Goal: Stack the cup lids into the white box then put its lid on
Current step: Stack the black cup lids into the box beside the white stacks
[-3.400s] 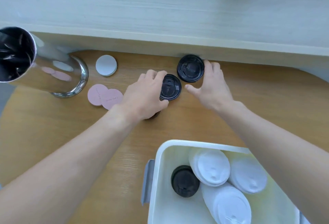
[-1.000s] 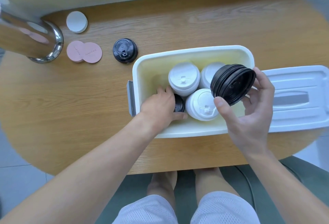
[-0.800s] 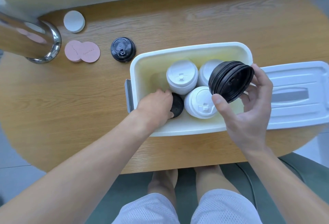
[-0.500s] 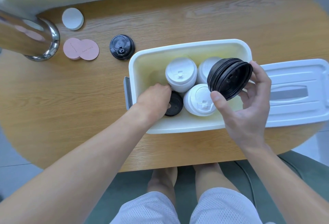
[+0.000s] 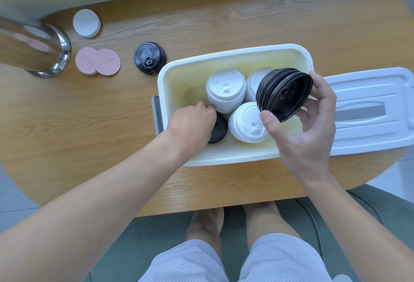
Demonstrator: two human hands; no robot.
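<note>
The white box [image 5: 226,57] sits on the wooden table and holds three stacks of white cup lids [image 5: 225,92] and a low stack of black lids [image 5: 219,128] at its near left. My left hand [image 5: 192,125] reaches into the box and rests on that black stack, partly covering it; its grip is hidden. My right hand [image 5: 309,125] holds a tilted stack of black cup lids [image 5: 283,93] above the right half of the box. One more black lid [image 5: 149,60] lies on the table left of the box. The box's white lid [image 5: 369,111] lies to the right.
A shiny steel container [image 5: 33,46] stands at the far left. Two pink round coasters [image 5: 98,61] and a white one [image 5: 87,23] lie beside it. A pale ledge runs along the table's far edge. My legs show below the near table edge.
I gathered black lids at the far ledge, then brought them over the box. In the last second my left hand drew back slightly over the black stack inside; the right hand's stack barely moved.
</note>
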